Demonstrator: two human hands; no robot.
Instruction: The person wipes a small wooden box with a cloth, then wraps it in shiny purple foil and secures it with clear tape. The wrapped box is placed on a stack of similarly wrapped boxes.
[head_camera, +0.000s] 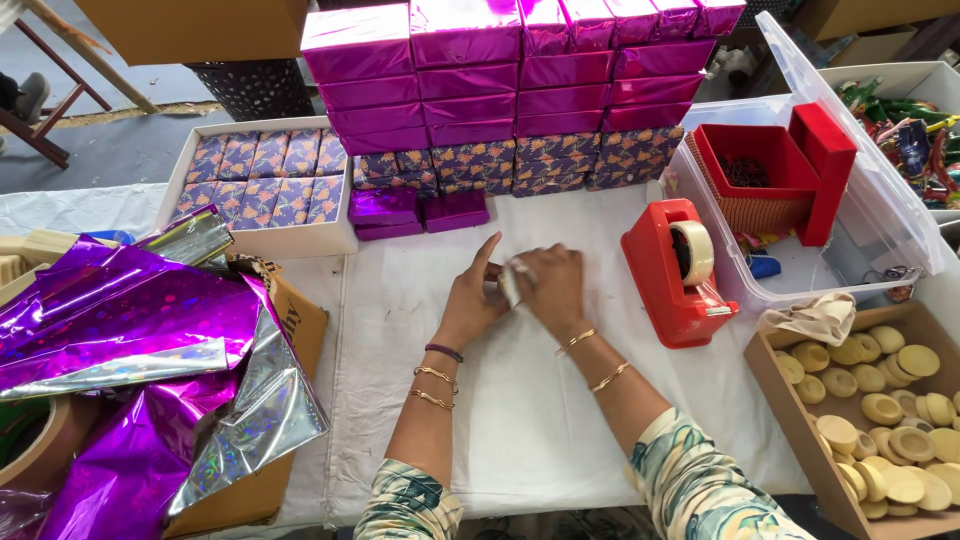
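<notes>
My left hand (472, 298) and my right hand (551, 288) meet over the white-covered table (520, 400), both closed around a small whitish piece (511, 279), partly hidden by the fingers. I cannot tell what it is made of. A red tape dispenser (677, 272) with a roll of tan tape stands just right of my right hand. Two small purple wrapped boxes (420, 211) lie on the cloth beyond my hands.
A wall of shiny purple wrapped boxes (520, 75) over patterned boxes (520, 162) stands at the back. At left are a white tray of patterned boxes (262, 178) and purple foil sheets (130, 330). Right: clear bin (850, 210) holding a red box (770, 178), and a cardboard box of tan discs (880, 420).
</notes>
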